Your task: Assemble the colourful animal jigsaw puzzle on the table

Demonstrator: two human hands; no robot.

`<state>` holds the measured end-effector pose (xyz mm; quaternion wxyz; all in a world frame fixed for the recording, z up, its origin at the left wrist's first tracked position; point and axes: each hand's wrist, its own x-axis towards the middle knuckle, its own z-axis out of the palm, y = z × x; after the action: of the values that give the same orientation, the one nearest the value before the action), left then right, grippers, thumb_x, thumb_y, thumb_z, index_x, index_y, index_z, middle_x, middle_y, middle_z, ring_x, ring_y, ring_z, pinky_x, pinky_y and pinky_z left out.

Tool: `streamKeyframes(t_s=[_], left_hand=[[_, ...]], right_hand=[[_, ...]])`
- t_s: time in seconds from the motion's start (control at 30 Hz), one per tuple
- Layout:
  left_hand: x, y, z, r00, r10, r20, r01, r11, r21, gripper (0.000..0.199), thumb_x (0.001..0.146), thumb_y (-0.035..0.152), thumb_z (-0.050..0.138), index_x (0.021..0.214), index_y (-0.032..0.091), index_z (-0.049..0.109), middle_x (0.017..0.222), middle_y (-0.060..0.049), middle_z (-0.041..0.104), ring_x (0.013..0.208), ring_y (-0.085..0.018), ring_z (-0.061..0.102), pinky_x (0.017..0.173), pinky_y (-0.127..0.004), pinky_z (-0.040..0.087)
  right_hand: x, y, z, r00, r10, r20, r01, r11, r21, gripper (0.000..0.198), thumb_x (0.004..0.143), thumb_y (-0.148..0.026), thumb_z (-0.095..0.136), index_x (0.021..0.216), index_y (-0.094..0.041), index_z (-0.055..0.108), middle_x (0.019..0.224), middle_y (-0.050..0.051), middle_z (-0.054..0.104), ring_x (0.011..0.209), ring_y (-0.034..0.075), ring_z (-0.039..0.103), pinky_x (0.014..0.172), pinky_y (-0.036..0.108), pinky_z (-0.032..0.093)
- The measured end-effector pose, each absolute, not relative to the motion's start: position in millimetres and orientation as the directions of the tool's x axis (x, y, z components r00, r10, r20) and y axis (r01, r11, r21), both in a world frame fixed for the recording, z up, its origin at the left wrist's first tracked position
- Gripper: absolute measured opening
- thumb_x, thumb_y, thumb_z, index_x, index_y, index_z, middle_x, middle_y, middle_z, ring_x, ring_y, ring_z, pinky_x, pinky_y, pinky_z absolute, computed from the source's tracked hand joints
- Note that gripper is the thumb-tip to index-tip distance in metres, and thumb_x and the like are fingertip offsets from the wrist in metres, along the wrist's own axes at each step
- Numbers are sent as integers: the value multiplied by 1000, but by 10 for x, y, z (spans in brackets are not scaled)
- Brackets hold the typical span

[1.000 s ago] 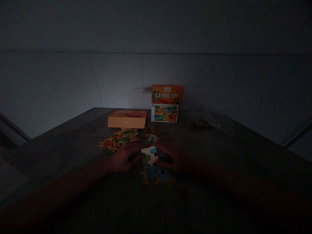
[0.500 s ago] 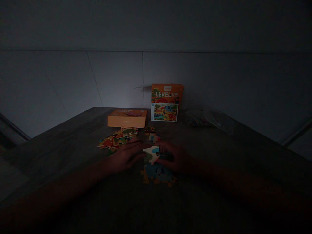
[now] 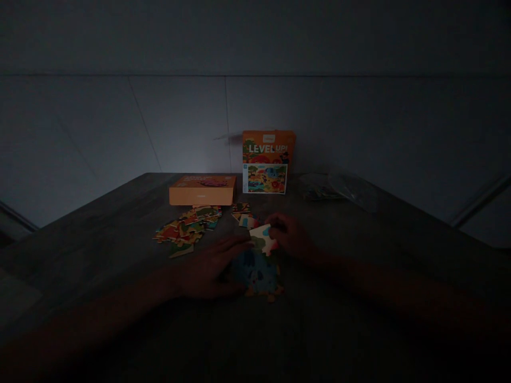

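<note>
My right hand (image 3: 293, 234) pinches a pale puzzle piece (image 3: 262, 239) with green, blue and red patches at its right edge. This piece lies over the top edge of several joined puzzle pieces (image 3: 257, 274), which show a blue animal. My left hand (image 3: 209, 266) braces the joined pieces from the left, thumb low and fingers stretched along the top; its fingertips are close to the pale piece. Whether they touch it is too dark to tell. A few loose pieces (image 3: 248, 221) lie just beyond the hands.
A pile of puzzle pieces (image 3: 187, 226) lies left on the dark table (image 3: 99, 234). Behind it sits a flat orange box (image 3: 202, 198). An upright "LEVEL UP!" box (image 3: 268, 154) stands near the wall, with a picture card (image 3: 265, 178) against it. Clear plastic bags (image 3: 353, 191) lie to its right.
My left hand has let go of the pale piece and come down to the left side of the joined pieces. My right hand has brought the pale piece slightly up and right. The view has shifted a little.
</note>
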<state>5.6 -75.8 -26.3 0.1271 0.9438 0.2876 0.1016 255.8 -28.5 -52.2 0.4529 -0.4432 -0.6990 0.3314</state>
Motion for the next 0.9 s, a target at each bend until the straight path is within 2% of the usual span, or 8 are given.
streamKeyframes(t_s=[0.07, 0.2, 0.43, 0.53, 0.63, 0.73, 0.9], left_hand=[[48, -741, -263, 811, 572, 126, 525, -805, 278, 78, 83, 39, 68, 148, 19, 31, 154, -16, 32, 141, -34, 33, 113, -52, 35], [23, -700, -268, 805, 566, 178, 524, -819, 235, 71, 75, 29, 70, 139, 18, 41, 149, -15, 37, 137, -36, 36, 112, -54, 35], [-56, -624, -268, 785, 594, 173, 560, -801, 210, 58, 69, 21, 65, 124, 15, 46, 141, -18, 41, 130, -37, 41, 107, -54, 40], [-76, -606, -265, 820, 543, 180, 511, -837, 195, 65, 69, 16, 60, 131, 16, 42, 151, -17, 32, 140, -38, 30, 112, -57, 33], [-93, -585, -257, 865, 489, 112, 465, -865, 190, 78, 68, 12, 55, 142, 22, 36, 160, -10, 20, 146, -37, 17, 116, -60, 23], [-111, -564, -252, 876, 478, 62, 457, -864, 209, 81, 70, 14, 54, 148, 26, 32, 161, -7, 18, 147, -36, 17, 116, -61, 22], [-113, -589, -257, 880, 464, 103, 435, -873, 220, 82, 72, 15, 56, 149, 27, 32, 160, -7, 23, 146, -35, 20, 116, -59, 26]], right_hand=[[2559, -291, -523, -205, 918, 339, 323, 391, -862, 10, 72, -16, 56, 80, -17, 62, 74, 0, 62, 68, 14, 59, 62, 26, 45], [2563, -291, -517, -212, 905, 369, 346, 423, -837, 7, 73, -16, 57, 77, -17, 62, 73, 1, 63, 69, 15, 59, 63, 26, 45], [2562, -286, -493, -178, 929, 324, 409, 369, -835, 28, 73, -8, 53, 90, -19, 71, 93, 5, 72, 83, 19, 66, 74, 30, 50], [2558, -295, -477, -148, 945, 293, 486, 327, -811, 32, 74, -6, 48, 87, -19, 74, 92, 5, 73, 80, 19, 66, 72, 30, 51], [2556, -316, -464, -148, 943, 299, 575, 328, -750, 33, 76, -5, 46, 84, -17, 75, 89, 5, 74, 80, 19, 66, 74, 30, 50], [2551, -348, -454, -207, 917, 341, 607, 393, -691, 29, 76, -6, 50, 83, -17, 75, 88, 5, 74, 81, 19, 67, 74, 28, 49], [2552, -384, -437, -298, 846, 441, 553, 530, -643, 18, 78, -13, 56, 81, -17, 74, 84, 5, 74, 77, 19, 67, 71, 29, 49]])
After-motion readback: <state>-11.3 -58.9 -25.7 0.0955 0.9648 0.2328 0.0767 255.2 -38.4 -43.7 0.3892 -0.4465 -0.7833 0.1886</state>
